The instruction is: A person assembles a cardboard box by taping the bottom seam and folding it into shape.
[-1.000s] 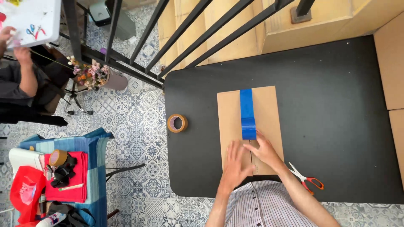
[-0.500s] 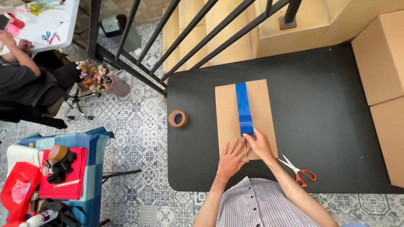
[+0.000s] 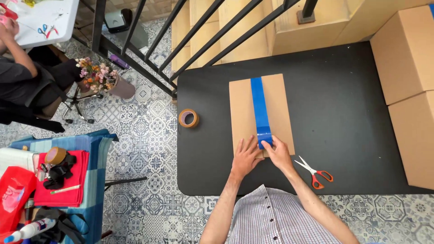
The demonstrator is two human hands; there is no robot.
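Black table [image 3: 352, 135]; box [image 3: 242, 113]; tape roll [image 3: 188, 118]; scissors [image 3: 315, 171]

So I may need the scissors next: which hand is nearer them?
Right. The right hand rests on the box's near edge, just left of the scissors; the left hand lies farther left, beyond it.

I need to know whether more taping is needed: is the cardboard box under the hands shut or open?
Shut. The cardboard box lies flat on the black table, blue tape running along its top seam, both hands pressing its near end.

L hand [image 3: 246, 157] flat; R hand [image 3: 278, 152] pinching.
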